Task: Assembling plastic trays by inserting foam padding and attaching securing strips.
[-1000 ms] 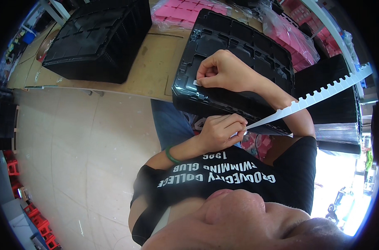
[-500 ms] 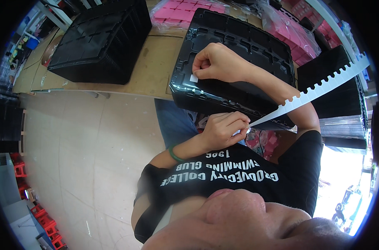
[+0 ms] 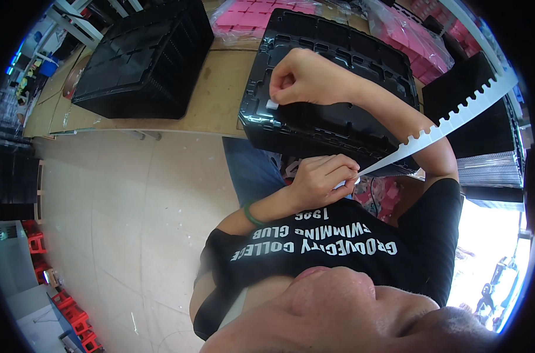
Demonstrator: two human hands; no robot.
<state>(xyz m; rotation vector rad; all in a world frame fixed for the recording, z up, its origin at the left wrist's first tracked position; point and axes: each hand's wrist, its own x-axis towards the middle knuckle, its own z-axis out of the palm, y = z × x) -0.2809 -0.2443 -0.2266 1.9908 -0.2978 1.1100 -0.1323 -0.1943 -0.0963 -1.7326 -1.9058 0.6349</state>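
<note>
A stack of black moulded plastic trays (image 3: 361,54) stands in front of me at the table edge. My right hand (image 3: 306,76) is over its near left part, thumb and fingers pinched on a small white label (image 3: 272,105). Whether the label sticks to the top tray I cannot tell. Lower, close to my chest, my left hand (image 3: 325,179) is closed on the narrow end of a long white strip (image 3: 450,126) with a notched upper edge. The strip runs up to the right, across my right forearm. A green bangle (image 3: 253,215) circles my left wrist.
Another black tray stack (image 3: 144,65) stands on the table (image 3: 223,88) to the left. Pink foam pieces in clear plastic (image 3: 253,20) lie at the back, with more bagged pink pieces (image 3: 409,44) behind the near stack. More black trays (image 3: 470,106) are at the right.
My right hand has shifted slightly up and away from the tray's near edge, and the label in it looks more tilted. My left hand still grips the strip.
</note>
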